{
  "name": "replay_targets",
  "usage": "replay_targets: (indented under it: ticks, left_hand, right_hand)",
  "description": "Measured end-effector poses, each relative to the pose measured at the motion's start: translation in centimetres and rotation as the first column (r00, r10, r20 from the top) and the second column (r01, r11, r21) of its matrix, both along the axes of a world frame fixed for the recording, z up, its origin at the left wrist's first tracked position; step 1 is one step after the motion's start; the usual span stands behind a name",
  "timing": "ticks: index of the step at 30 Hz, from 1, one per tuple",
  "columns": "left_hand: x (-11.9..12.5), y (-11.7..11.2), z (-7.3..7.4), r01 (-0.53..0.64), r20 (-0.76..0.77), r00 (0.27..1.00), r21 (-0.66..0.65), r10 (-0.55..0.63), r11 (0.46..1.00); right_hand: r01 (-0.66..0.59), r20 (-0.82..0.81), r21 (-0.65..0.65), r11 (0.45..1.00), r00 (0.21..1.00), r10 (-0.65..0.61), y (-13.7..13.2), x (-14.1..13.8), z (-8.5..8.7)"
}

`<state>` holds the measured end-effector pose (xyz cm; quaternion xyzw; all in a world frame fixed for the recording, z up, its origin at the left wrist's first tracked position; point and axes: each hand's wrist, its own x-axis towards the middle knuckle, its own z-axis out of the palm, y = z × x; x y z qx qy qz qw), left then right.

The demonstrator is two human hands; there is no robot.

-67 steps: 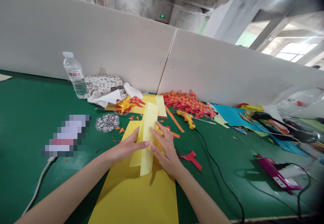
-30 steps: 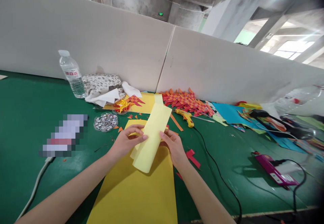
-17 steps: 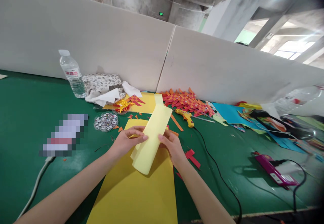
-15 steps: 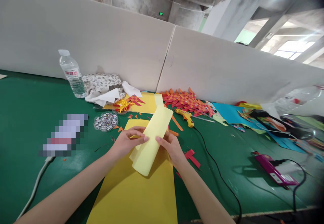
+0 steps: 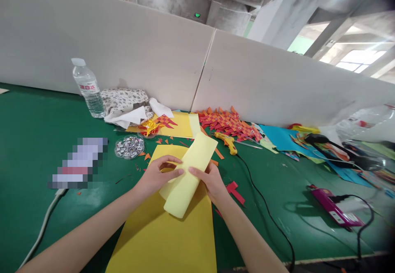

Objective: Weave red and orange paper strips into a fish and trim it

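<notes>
Both hands grip a curled sheet of pale yellow paper (image 5: pixel 193 172), held up at a tilt over the table. My left hand (image 5: pixel 160 172) pinches its left edge, thumb on the front and fingers behind. On the other side my right hand (image 5: pixel 211 178) has its thumb pressed on the front, with its fingers hidden behind the paper. Beneath them lies a larger, deeper yellow sheet (image 5: pixel 173 240). Orange paper scraps (image 5: pixel 147 156) and red paper strips (image 5: pixel 236 193) are scattered close by.
A yellow glue gun (image 5: pixel 226 141) with a black cord lies right of the paper. Behind it is a heap of red-orange woven paper fish (image 5: pixel 230 123). Left are a dish of googly eyes (image 5: pixel 129 146), a water bottle (image 5: pixel 88 90) and a blurred-out phone (image 5: pixel 80 164). A purple power strip (image 5: pixel 336 207) is right.
The curled pale yellow paper has shifted slightly to the right and tilted further over, its top end lower. Both hands keep hold of it and move little.
</notes>
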<state>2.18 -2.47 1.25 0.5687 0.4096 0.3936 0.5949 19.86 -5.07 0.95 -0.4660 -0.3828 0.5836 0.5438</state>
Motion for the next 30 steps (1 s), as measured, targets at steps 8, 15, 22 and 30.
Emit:
replay_targets:
  ticks: [8,15,22,30]
  left_hand:
    - [-0.1,0.5,-0.7,0.040,0.049,0.998,-0.162,-0.032,0.986]
    - [0.0,0.1,-0.3,0.043,-0.003,0.999,-0.211,-0.044,0.977]
    - [0.2,-0.3,0.4,0.110,0.028,0.994,-0.238,-0.106,0.965]
    - [0.2,-0.1,-0.1,0.118,0.059,0.992,-0.221,-0.108,0.968]
  right_hand:
    - [0.082,0.027,0.019,0.996,0.996,-0.082,0.0,-0.1,0.4]
    - [0.102,0.037,0.017,0.995,0.994,-0.102,0.1,-0.2,0.4]
    - [0.148,0.052,0.007,0.989,0.988,-0.149,-0.1,-0.6,1.1]
    - [0.095,0.047,0.028,0.995,0.994,-0.096,-0.1,-0.5,0.9]
